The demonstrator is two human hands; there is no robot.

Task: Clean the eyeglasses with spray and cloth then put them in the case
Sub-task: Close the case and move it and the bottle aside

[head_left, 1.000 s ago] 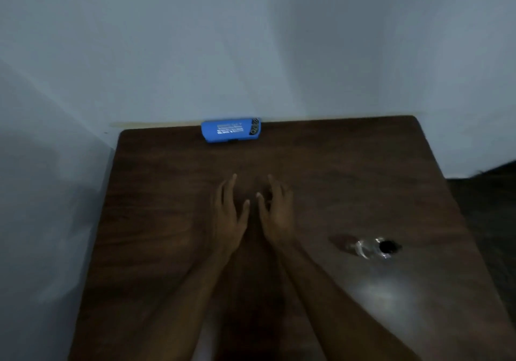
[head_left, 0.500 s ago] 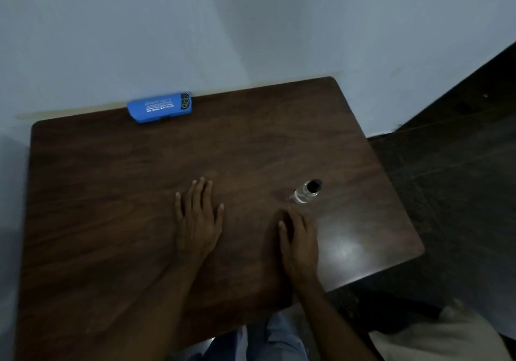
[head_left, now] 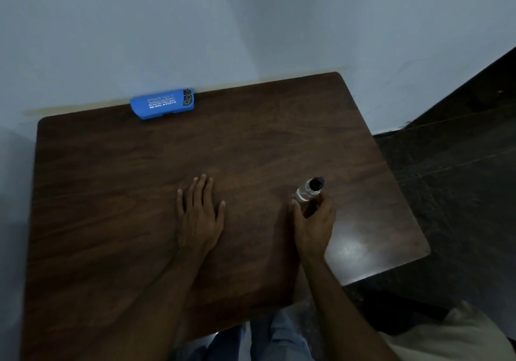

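A small clear spray bottle [head_left: 307, 191] with a black cap stands on the dark wooden table [head_left: 251, 142], right of centre. My right hand [head_left: 314, 221] wraps its thumb and fingers around the bottle's lower part. My left hand [head_left: 199, 212] lies flat on the table, fingers spread, holding nothing. A closed blue eyeglass case [head_left: 162, 104] with white print lies at the table's far edge against the wall. I see no eyeglasses and no cloth.
A pale wall runs along the table's far and left sides. Dark floor [head_left: 452, 165] lies to the right of the table. My legs in light trousers [head_left: 268, 338] show below the near edge, and a pale fabric item [head_left: 458, 335] lies at the bottom right.
My right hand moved forward from flat on the table and closed around the spray bottle. The left hand stayed flat. Earlier the camera tilted down and swung right.
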